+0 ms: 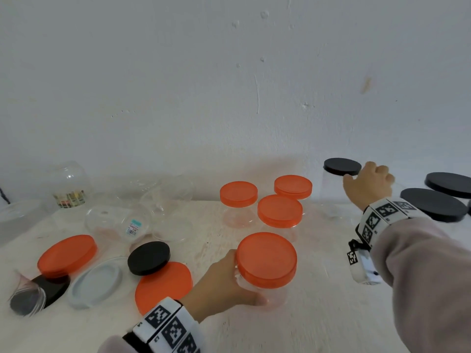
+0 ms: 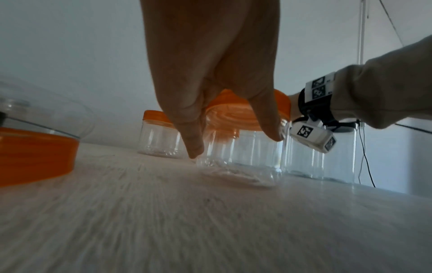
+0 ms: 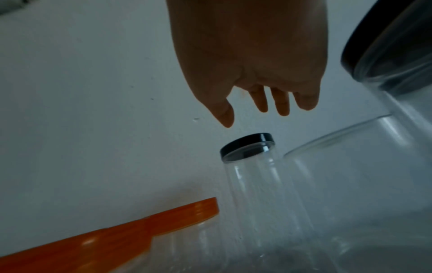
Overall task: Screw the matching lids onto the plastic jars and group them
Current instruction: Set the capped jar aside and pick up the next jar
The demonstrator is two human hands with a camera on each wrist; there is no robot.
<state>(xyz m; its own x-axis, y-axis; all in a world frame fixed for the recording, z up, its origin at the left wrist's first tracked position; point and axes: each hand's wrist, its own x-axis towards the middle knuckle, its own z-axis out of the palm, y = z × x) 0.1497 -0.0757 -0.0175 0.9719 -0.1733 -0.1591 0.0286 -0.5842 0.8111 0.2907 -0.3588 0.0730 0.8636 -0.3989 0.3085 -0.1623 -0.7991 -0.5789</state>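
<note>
I'm watching the tabletop (image 1: 318, 289): three orange-lidded jars (image 1: 279, 211) are grouping at twelve o'clock from my left hand (image 1: 224, 281), which is wrapping the upright orange-lidded jar (image 1: 266, 261). My right hand (image 1: 367, 184) is hovering loose-fingered at three o'clock of the tall black-lidded jar (image 1: 341, 166); contact is hard to tell. Clear walls are blurring.

Head view looks down; wrist views sit low (both near jars (image 2: 161, 136)).
</note>
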